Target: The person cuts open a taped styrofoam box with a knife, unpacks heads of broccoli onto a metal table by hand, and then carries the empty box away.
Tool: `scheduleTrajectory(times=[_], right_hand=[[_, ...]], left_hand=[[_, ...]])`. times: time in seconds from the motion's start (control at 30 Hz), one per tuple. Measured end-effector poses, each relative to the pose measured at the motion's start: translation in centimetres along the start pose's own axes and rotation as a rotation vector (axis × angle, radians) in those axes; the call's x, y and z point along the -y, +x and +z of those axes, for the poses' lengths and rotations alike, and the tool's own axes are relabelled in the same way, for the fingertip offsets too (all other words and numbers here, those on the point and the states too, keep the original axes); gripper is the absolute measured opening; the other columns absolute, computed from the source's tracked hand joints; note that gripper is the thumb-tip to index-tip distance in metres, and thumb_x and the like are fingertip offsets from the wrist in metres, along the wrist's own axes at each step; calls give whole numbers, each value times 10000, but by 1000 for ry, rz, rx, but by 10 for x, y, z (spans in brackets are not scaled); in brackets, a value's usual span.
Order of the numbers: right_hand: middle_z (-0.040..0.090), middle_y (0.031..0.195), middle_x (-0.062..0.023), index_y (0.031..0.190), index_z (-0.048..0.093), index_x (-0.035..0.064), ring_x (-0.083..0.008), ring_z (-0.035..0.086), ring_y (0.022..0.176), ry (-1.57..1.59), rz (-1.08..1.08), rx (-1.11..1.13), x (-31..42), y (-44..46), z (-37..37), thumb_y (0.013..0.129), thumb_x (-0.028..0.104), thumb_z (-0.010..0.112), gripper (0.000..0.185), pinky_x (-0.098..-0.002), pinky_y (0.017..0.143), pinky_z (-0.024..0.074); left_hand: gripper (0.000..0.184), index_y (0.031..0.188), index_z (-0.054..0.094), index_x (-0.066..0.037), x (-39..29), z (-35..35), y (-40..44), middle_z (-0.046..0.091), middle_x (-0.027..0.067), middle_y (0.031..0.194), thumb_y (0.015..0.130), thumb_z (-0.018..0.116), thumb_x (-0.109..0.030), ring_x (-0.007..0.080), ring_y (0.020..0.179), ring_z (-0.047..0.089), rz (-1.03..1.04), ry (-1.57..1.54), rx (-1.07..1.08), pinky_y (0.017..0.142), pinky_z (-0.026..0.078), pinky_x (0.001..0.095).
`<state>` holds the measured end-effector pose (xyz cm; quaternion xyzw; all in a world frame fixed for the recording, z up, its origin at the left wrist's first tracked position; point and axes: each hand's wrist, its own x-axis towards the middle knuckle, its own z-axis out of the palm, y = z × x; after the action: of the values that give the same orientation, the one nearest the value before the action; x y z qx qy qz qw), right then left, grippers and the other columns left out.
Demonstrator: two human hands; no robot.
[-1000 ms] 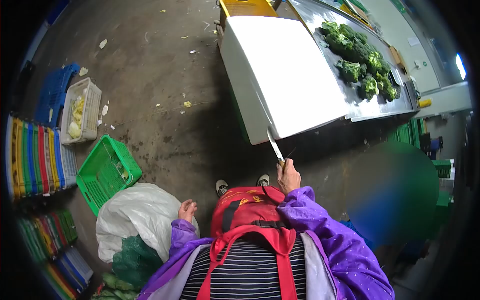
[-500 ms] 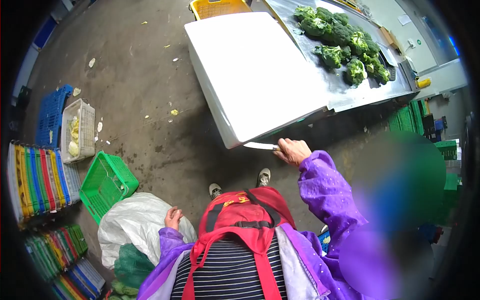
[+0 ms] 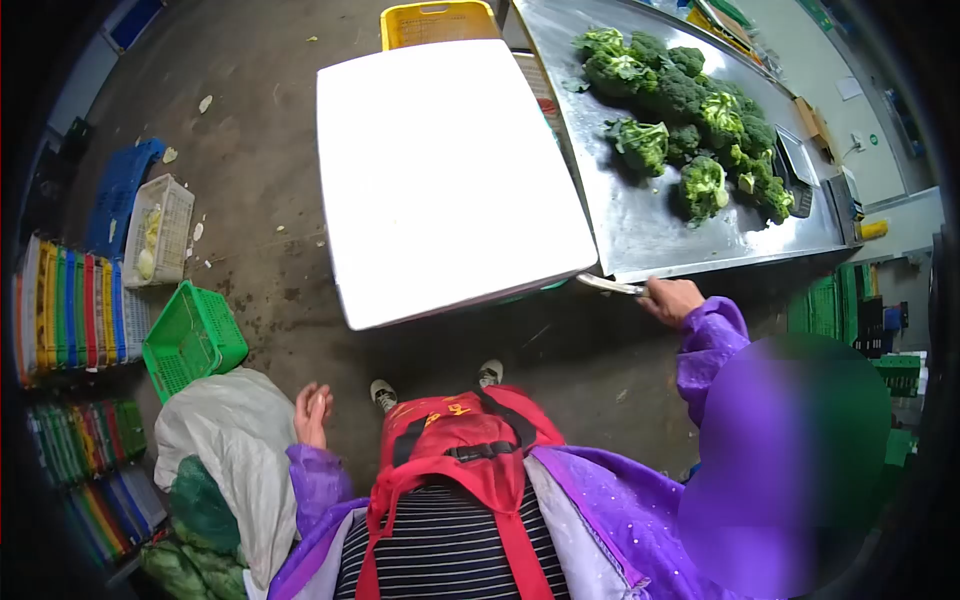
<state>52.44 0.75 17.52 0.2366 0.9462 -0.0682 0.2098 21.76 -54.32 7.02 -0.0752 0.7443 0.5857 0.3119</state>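
My right hand [image 3: 672, 300] is wrapped round the handle of a knife [image 3: 612, 286], whose blade points left to the near right corner of a white foam box or lid [image 3: 455, 180]. My left hand [image 3: 313, 412] hangs at my left side, fingers apart and holding nothing, beside a white plastic sack [image 3: 235, 420]. Several broccoli heads [image 3: 680, 95] lie on a steel table [image 3: 625, 235] beyond the knife, to the right of the white box.
A yellow crate [image 3: 440, 22] stands behind the box. On the left are a green basket [image 3: 195, 340], a white crate [image 3: 160, 230] with leaf scraps, a blue crate [image 3: 122, 195] and stacked coloured crates [image 3: 75, 305]. A blurred round patch covers the lower right.
My right hand has moved right with the knife, its blade turning from pointing away to pointing left. The view has shifted, so the white box appears further left.
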Motion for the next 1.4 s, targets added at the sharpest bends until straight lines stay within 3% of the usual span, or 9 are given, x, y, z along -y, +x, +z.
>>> scheduleTrajectory(times=[0.17, 0.2, 0.33, 0.6, 0.7, 0.83, 0.93, 1.1, 1.4], right_hand=[[535, 616, -160, 812, 498, 26, -334, 573, 600, 255, 235, -251, -75, -29, -6, 830, 353, 611, 347, -427, 555, 415], [449, 572, -82, 793, 489, 19, -185, 479, 530, 489, 174, -405, -74, -19, -2, 822, 288, 637, 309, -355, 512, 381], [502, 685, -6, 830, 546, 15, -110, 464, 615, 1542, 95, -608, -15, 87, 59, 821, 218, 650, 228, -275, 549, 394], [592, 764, -53, 920, 602, -19, -112, 546, 715, 1934, 299, -473, 92, 92, -24, 798, 136, 638, 201, -256, 630, 438], [597, 765, -62, 940, 596, -18, -126, 580, 734, 1650, 120, -489, 106, 101, -55, 794, 125, 637, 208, -249, 647, 449], [516, 617, -17, 909, 574, 13, -106, 464, 398, 1712, 440, -541, 54, 89, -38, 803, 166, 617, 191, -219, 357, 341], [511, 611, -19, 999, 553, 19, -102, 474, 387, 1717, 655, -330, 61, 48, 21, 812, 183, 627, 260, -212, 343, 353], [590, 941, -136, 1185, 480, -50, -204, 622, 789, 2050, 484, -540, 100, 76, 61, 842, 136, 595, 407, -289, 688, 554], [511, 686, -45, 968, 492, 36, -103, 468, 404, 2320, 388, -477, 136, -2, 106, 843, 174, 597, 214, -230, 333, 368]], left_hand=[[590, 1381, 339, -40, -38, 111, 49, 436, 141, 1350, 911, 531, -339, 230, 1241, 402, 271, -30, -128, 1016, 295, 332], [586, 1361, 358, -12, -41, 123, 61, 474, 156, 1305, 904, 544, -329, 243, 1201, 442, 317, 25, -125, 996, 322, 327], [577, 1277, 436, 33, -55, 152, 78, 544, 176, 1211, 860, 604, -330, 249, 1114, 514, 356, 196, -258, 945, 378, 327], [534, 1211, 471, 63, -143, 143, 20, 590, 161, 1082, 832, 643, -272, 203, 984, 557, 500, 23, -108, 888, 410, 307], [536, 1229, 442, 73, -174, 140, 12, 593, 159, 1058, 829, 641, -222, 196, 953, 570, 345, -23, -22, 859, 436, 307], [520, 1263, 429, 18, -115, 128, 54, 557, 131, 1151, 841, 624, -214, 239, 1055, 544, 74, -252, 51, 912, 438, 384], [457, 1227, 472, -40, -110, 133, 50, 574, 104, 1137, 840, 621, -233, 254, 1059, 553, -69, -542, 139, 889, 461, 405], [478, 1253, 441, -33, -136, 127, 35, 545, 121, 1184, 833, 619, -173, 272, 1074, 546, -101, -533, 163, 889, 471, 419], [422, 1216, 487, -31, -230, 108, 31, 556, 144, 1196, 865, 598, -237, 298, 1071, 551, 129, -634, 344, 882, 472, 461]])
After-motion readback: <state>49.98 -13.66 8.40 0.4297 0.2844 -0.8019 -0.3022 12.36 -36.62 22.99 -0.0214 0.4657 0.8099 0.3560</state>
